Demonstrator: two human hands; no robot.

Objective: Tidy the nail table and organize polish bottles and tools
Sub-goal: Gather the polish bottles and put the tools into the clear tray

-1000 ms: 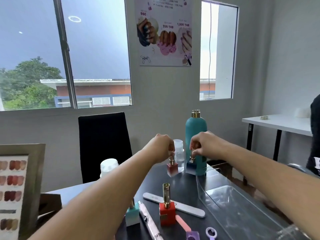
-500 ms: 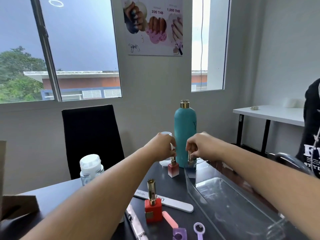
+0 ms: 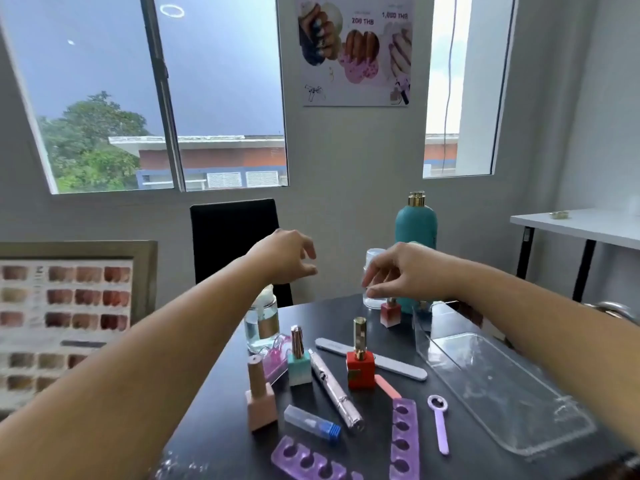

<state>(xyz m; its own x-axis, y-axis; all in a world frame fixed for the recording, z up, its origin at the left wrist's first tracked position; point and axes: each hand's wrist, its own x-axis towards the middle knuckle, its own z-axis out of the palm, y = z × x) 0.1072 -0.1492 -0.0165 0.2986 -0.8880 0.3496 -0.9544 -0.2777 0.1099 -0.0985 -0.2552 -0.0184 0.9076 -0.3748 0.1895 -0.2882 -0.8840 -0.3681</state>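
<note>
Reaching: both bare arms stretch forward over the dark worktop (image 3: 329, 317).
Left hand (image 3: 287, 258): raised above the worktop in front of the black chair (image 3: 235, 237), fingers loosely curled, nothing in it.
Right hand (image 3: 405, 271): fingers point down directly over the gold cap of the pink-red polish bottle (image 3: 390, 314); whether they pinch the cap cannot be told.
Polish bottles: the pink-red one stands upright at the far end, just beside the tray's corner; a red bottle (image 3: 360, 370), a mint bottle (image 3: 299, 368) and a peach bottle (image 3: 260, 403) stand upright nearer, apart from each other.
Tools: a grey nail file (image 3: 398, 367) lies behind the red bottle; a silver pen-shaped tool (image 3: 334, 393) lies between the mint and red bottles; two purple toe separators (image 3: 403, 441) and a lilac ring-ended stick (image 3: 438, 424) lie near the front edge.
Clear tray (image 3: 502, 393): on the right side of the worktop, under the right forearm.
Back row: a tall teal bottle (image 3: 415, 226) behind the right hand.
</note>
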